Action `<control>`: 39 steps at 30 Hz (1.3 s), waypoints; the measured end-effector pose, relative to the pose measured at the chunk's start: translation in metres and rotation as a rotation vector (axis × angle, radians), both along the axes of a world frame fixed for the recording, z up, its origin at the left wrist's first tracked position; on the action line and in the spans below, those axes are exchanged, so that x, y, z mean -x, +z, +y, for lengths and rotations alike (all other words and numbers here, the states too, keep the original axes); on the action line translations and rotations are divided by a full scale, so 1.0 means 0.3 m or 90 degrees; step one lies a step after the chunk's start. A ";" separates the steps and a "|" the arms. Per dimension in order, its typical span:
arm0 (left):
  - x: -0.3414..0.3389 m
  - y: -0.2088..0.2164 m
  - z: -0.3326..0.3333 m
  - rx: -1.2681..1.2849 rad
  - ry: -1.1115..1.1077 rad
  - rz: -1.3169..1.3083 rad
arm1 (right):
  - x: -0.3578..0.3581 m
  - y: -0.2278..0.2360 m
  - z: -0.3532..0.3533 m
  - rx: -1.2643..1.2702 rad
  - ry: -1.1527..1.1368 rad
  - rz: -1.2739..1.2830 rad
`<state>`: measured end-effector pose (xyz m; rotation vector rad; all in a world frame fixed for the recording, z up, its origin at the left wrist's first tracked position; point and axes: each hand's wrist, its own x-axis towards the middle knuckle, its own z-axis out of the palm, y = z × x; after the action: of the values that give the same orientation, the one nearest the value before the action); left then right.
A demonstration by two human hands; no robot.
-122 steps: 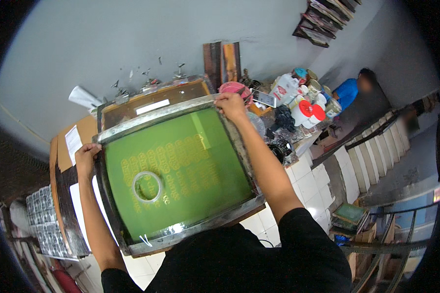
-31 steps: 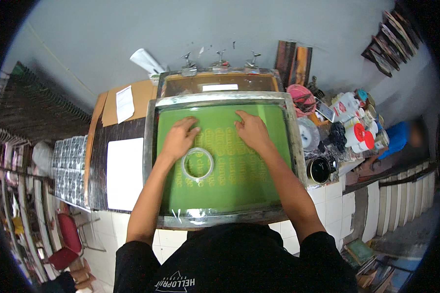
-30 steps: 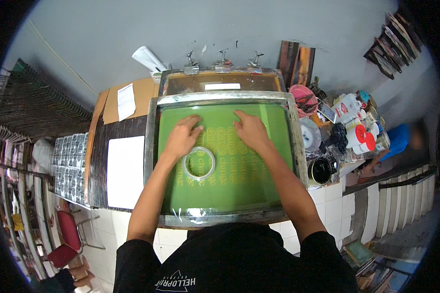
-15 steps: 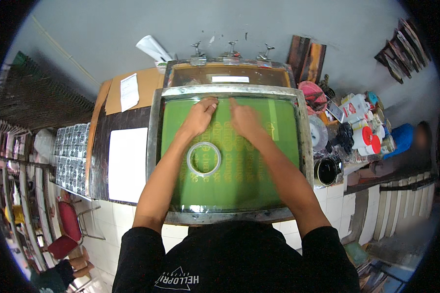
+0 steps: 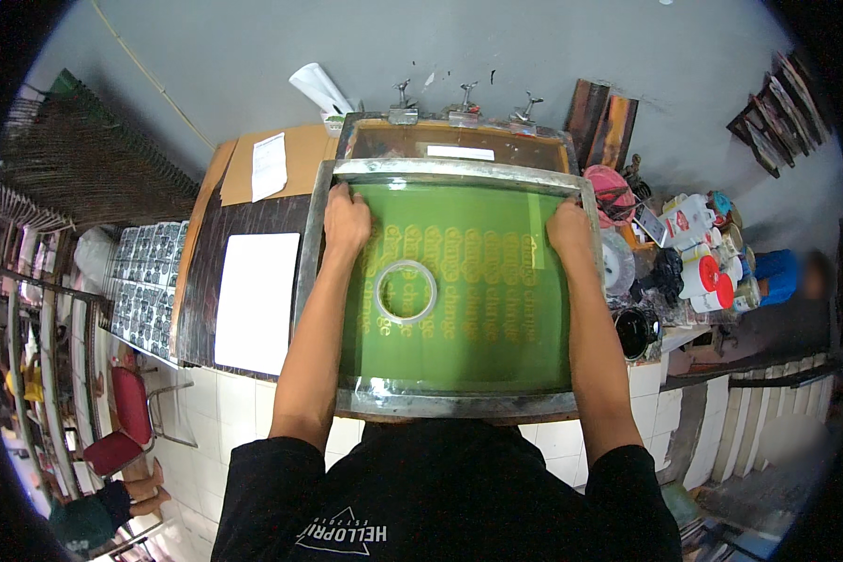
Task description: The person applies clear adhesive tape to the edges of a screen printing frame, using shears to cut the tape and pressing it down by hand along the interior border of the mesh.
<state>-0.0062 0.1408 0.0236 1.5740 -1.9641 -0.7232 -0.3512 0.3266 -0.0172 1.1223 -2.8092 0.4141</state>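
Note:
A screen-printing frame with a grey metal border and green mesh lies in front of me. Columns of yellowish lettering run across the mesh. At the far left inner corner, my left hand is curled closed against the frame's edge. My right hand, also closed, rests at the opposite inner edge, near the far right corner. Whatever the fingers of either hand pinch is hidden. A roll of clear tape lies flat on the mesh, left of the middle, closer to my left forearm.
Behind stands another frame beneath metal clamps. To the left are a white sheet and cardboard. At right, tubs with red lids, a black pot and a pink bag crowd the bench. A red chair stands lower left.
Both hands have moved apart from the middle of the far edge, the left one outward to the left side and the right one to the right side. The tape roll stays on the mesh.

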 end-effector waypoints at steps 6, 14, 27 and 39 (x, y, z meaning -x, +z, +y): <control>-0.023 0.088 0.056 -0.025 -0.094 0.053 | -0.156 0.151 0.004 -0.057 -0.013 -0.100; -0.084 -0.004 -0.248 0.318 -0.312 -0.253 | -0.602 0.114 -0.314 -0.020 0.588 -0.050; -0.071 0.135 -0.376 0.088 -0.530 -0.304 | -0.159 0.078 -0.098 0.011 0.024 -0.034; -0.211 0.268 -0.152 0.083 -0.380 -0.035 | -0.127 0.243 0.253 0.041 0.134 -0.208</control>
<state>0.0572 0.0953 0.1040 0.9331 -2.4952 -0.7545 -0.3131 0.4026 0.0556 1.4614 -2.9255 0.7647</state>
